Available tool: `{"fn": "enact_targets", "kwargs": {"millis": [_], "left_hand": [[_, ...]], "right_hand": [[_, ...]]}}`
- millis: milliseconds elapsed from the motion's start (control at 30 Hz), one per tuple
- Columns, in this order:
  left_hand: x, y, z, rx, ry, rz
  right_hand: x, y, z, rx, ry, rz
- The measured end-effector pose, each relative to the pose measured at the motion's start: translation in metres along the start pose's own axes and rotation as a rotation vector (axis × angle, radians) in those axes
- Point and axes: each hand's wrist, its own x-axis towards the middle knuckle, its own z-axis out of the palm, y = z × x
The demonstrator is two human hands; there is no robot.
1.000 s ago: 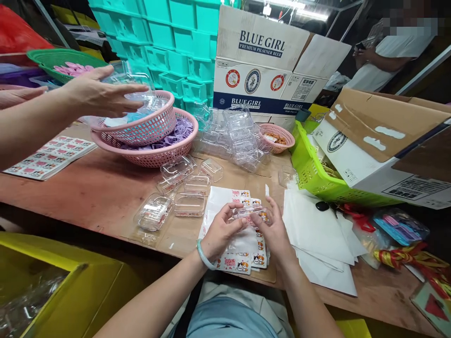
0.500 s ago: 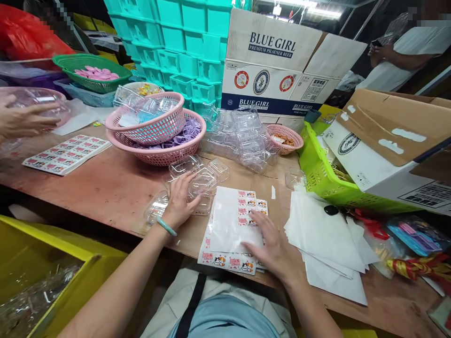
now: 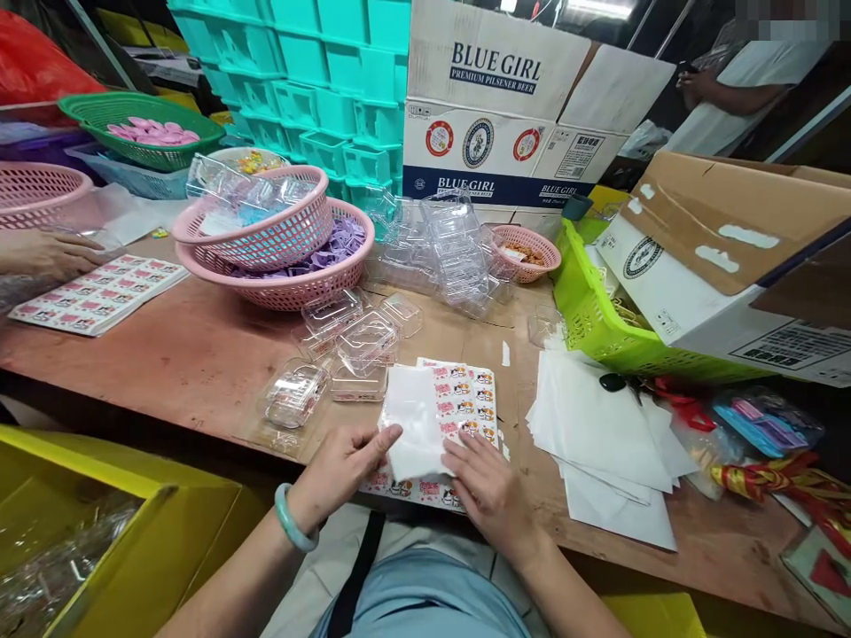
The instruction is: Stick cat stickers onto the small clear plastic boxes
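A sheet of cat stickers (image 3: 465, 383), its left part bare white backing, lies over more printed sheets at the table's front edge. My left hand (image 3: 346, 470), with a pale green bangle at the wrist, pinches the left edge of this sheet between thumb and curled fingers. My right hand (image 3: 488, 483) rests on its lower right part, fingers stretched over the stickers. Just beyond my left hand are several clear plastic boxes (image 3: 365, 341). One clear box (image 3: 296, 392) sits to the left, with something reddish showing through it.
Stacked pink baskets (image 3: 272, 292) hold purple packets and clear packs. White paper sheets (image 3: 598, 425) lie to the right, near a green crate (image 3: 585, 310) and cardboard box. Another person's hand (image 3: 50, 252) is at far left beside a sticker stack (image 3: 99, 297). Turquoise crates (image 3: 299, 53) rise behind.
My left hand has come back from the clear boxes to the sheet's left edge. My right hand stays on the sheet. The other person's hand has moved down towards the sticker stack.
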Motion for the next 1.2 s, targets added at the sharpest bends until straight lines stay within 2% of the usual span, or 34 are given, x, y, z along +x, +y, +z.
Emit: {"fn": "enact_targets", "kwargs": {"millis": [67, 133, 167, 233, 300, 367, 433, 600, 767, 900, 967, 1100, 1200], "left_hand": [[-0.004, 0.005, 0.005, -0.11, -0.173, -0.074], [-0.004, 0.008, 0.017, -0.381, -0.29, -0.118], [-0.002, 0.01, 0.024, -0.538, -0.286, -0.135], [0.004, 0.011, 0.04, -0.771, -0.167, -0.182], [0.012, 0.012, 0.053, -0.873, -0.006, -0.24], [0.018, 0.013, 0.062, -0.914, 0.073, -0.247], [0.019, 0.014, 0.068, -0.934, 0.058, -0.212], [0.019, 0.014, 0.073, -0.859, -0.039, -0.117], [0.025, 0.003, 0.072, -0.71, -0.082, -0.116], [0.025, 0.006, 0.072, -0.759, -0.121, -0.133], [0.025, 0.012, 0.072, -0.819, -0.148, -0.152], [0.027, 0.023, 0.072, -0.916, -0.152, -0.153], [0.031, 0.025, 0.072, -0.922, -0.118, -0.169]], "right_hand": [[-0.002, 0.0, -0.003, 0.007, 0.146, 0.055], [-0.001, -0.002, -0.006, -0.012, 0.19, 0.035], [0.0, -0.003, -0.007, -0.017, 0.156, -0.013], [0.003, -0.006, -0.009, 0.017, 0.055, -0.098], [0.007, -0.007, -0.009, 0.104, 0.047, -0.023], [0.011, -0.006, -0.008, 0.17, 0.152, 0.179], [0.017, -0.003, -0.006, 0.197, 0.233, 0.342], [0.026, -0.001, -0.001, 0.366, 0.294, 0.511], [0.023, 0.001, -0.002, 0.559, 0.383, 0.634], [0.024, 0.008, -0.011, 0.636, 0.484, 0.838], [0.026, 0.011, -0.017, 0.635, 0.458, 0.803], [0.026, 0.012, -0.019, 0.404, 0.294, 0.454], [0.023, 0.012, -0.013, 0.329, 0.341, 0.406]]}}
